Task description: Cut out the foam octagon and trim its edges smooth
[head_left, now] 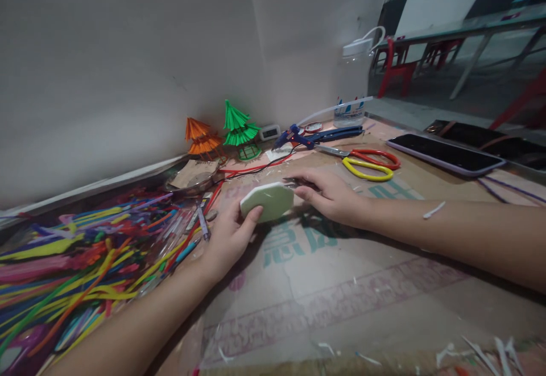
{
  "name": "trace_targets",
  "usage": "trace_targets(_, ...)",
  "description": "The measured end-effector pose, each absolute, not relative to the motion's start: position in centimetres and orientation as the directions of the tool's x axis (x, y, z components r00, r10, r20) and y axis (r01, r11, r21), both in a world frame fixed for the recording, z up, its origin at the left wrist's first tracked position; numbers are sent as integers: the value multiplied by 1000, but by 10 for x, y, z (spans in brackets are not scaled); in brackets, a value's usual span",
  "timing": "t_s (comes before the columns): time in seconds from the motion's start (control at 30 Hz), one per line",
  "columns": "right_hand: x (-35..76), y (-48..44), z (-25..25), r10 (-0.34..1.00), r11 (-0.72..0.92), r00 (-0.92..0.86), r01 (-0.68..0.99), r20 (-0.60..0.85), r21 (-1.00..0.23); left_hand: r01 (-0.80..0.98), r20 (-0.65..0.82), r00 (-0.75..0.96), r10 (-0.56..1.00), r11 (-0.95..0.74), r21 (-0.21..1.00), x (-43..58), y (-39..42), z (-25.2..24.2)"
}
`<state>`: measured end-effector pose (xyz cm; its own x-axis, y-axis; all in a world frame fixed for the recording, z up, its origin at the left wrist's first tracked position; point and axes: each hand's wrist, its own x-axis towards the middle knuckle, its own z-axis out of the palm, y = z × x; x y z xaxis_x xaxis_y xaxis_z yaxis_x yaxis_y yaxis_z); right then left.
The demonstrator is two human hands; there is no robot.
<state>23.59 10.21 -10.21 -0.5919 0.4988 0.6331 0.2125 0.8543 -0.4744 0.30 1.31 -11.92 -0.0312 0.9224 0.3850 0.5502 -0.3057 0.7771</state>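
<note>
Between the thumb and fingers of my left hand (230,239) is a pale green, roughly round, flat piece with a thick white edge (269,202), tilted up off the work surface. My right hand (335,195) is closed in a pinch at its right side, holding a small dark, thin-tipped tool (293,182). The tool's tip is close to the piece's upper right edge; whether they touch, I cannot tell. Most of the tool is hidden by my fingers. A white scrap (434,210) clings to my right forearm.
Colourful fuzzy strips (81,268) heap up at left. Behind my hands stand orange (200,137) and green (239,128) small trees, a blue glue gun (293,136), scissors with red and yellow handles (369,174) and a clear bottle (353,89). A phone (446,153) lies at right.
</note>
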Motion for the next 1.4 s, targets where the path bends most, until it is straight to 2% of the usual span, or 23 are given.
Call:
trace_targets(0.2,238,102,-99,362,931,-619,210,697,-298,683,476,43,879,-373,628,4,8,-115)
trace_targets(0.37,238,99,-97,339,941,-631,226,698,-252,730,477,94,874,-386,563,6,2,-111)
trace_targets(0.6,242,98,-94,333,942,-698,219,633,-255,672,434,110,894,-389,630,0,1,-121)
trace_targets(0.9,242,100,-99,348,936,-674,214,652,-278,641,406,110,907,-377,668,4,0,-113)
trace_targets(1.4,238,103,-102,456,884,-607,221,651,-413,615,404,80,911,-364,700,3,4,-115)
